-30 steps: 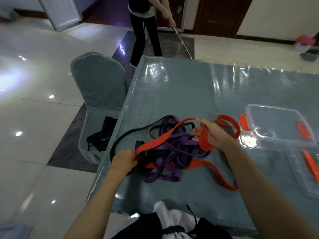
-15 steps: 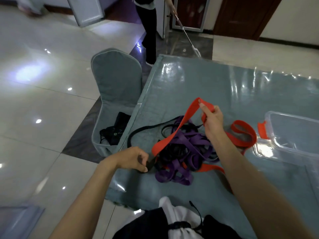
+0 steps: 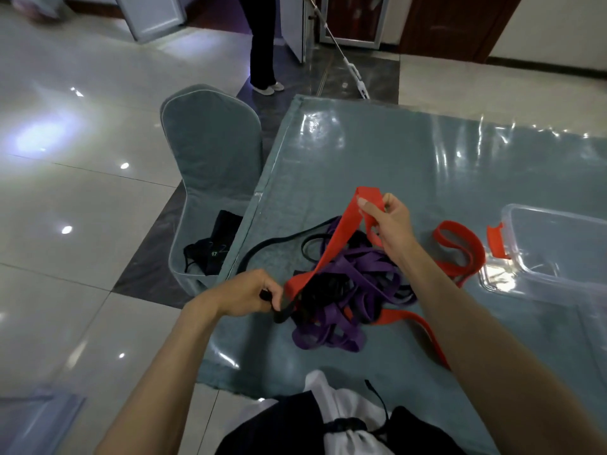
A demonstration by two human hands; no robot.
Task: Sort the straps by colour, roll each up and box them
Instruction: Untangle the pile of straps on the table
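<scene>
A tangle of purple straps (image 3: 348, 290), a black strap (image 3: 279, 243) and a long red strap (image 3: 331, 247) lies near the table's front left corner. My right hand (image 3: 389, 221) pinches the red strap and holds it lifted above the pile; more of this red strap loops on the table (image 3: 460, 247) to the right. My left hand (image 3: 253, 292) grips a black strap end at the pile's left edge. A clear plastic box (image 3: 558, 254) with orange latches stands at the right.
The table (image 3: 410, 152) has a teal cloth under clear plastic. A covered chair (image 3: 210, 152) with dark cloth items on its seat stands close at the table's left. A person with a mop stands on the floor beyond the far corner.
My right hand lifted the red strap up from the pile. My left hand shifted from the red strap to a black strap end at the pile's left.
</scene>
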